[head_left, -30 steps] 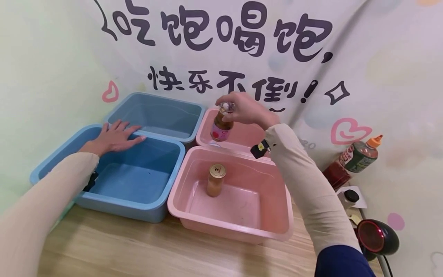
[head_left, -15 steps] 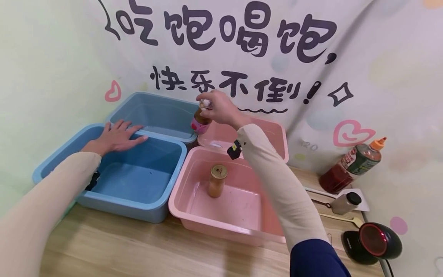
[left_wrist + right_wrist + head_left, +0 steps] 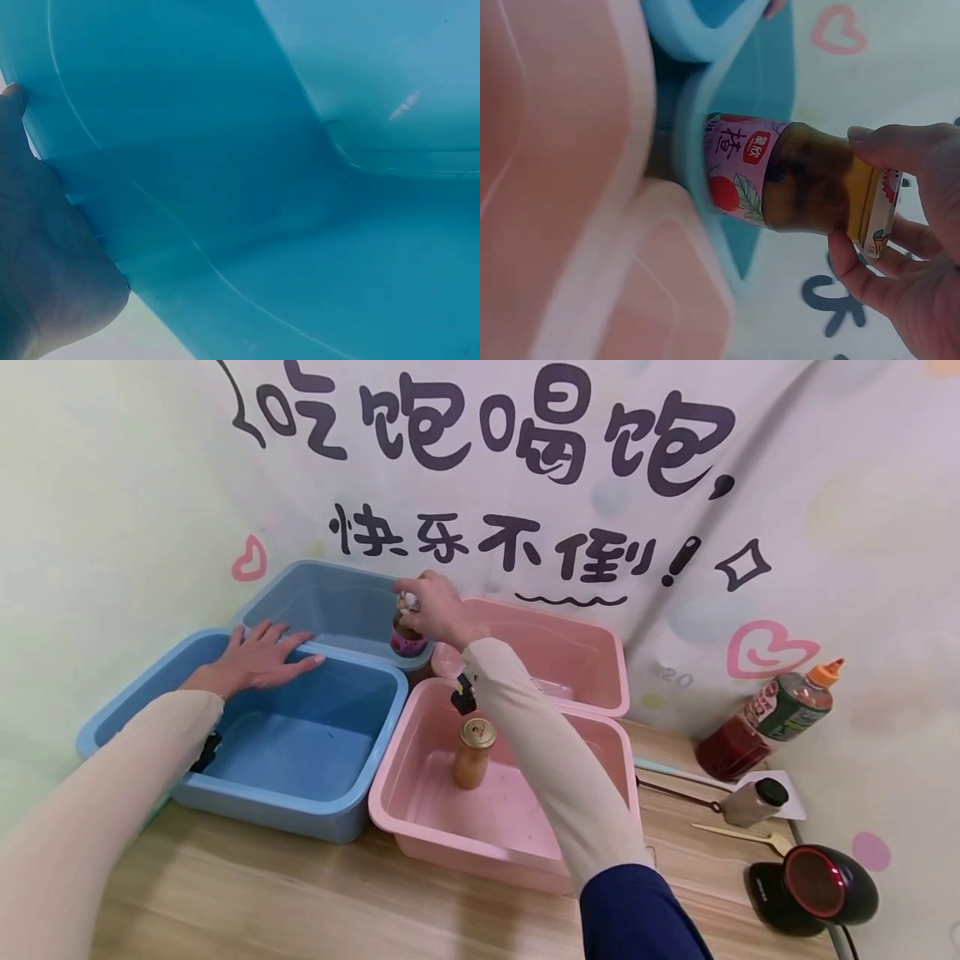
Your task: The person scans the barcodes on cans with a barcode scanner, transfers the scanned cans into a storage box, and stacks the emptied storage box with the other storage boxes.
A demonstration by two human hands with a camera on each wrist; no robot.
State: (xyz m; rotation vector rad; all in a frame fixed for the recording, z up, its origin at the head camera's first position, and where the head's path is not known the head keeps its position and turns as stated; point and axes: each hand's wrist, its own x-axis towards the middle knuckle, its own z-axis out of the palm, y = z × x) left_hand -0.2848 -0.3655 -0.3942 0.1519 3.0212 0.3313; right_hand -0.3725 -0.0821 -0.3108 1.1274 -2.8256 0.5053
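Note:
My right hand (image 3: 441,610) grips a glass jar (image 3: 407,643) by its lid, fingers curled round the top. In the right wrist view the jar (image 3: 780,176) has brown contents and a pink-purple label with red fruit. It is over the right end of the back blue bin (image 3: 322,610), overlapping its rim in the head view. My left hand (image 3: 258,658) lies with spread fingers on the far rim of the front blue bin (image 3: 300,760). Part of that left hand (image 3: 56,255) shows beside the blue wall in the left wrist view.
A can (image 3: 472,758) with a gold top stands inside the front pink bin (image 3: 517,810). Behind it is another pink bin (image 3: 555,647). At the right are a sauce bottle (image 3: 772,718), a black-capped shaker (image 3: 753,802), a yellow spoon (image 3: 750,837) and a black device (image 3: 825,885).
My right hand has carried the jar leftward from above the back pink bin to the back blue bin, and slightly lower. The left hand has stayed on the rim.

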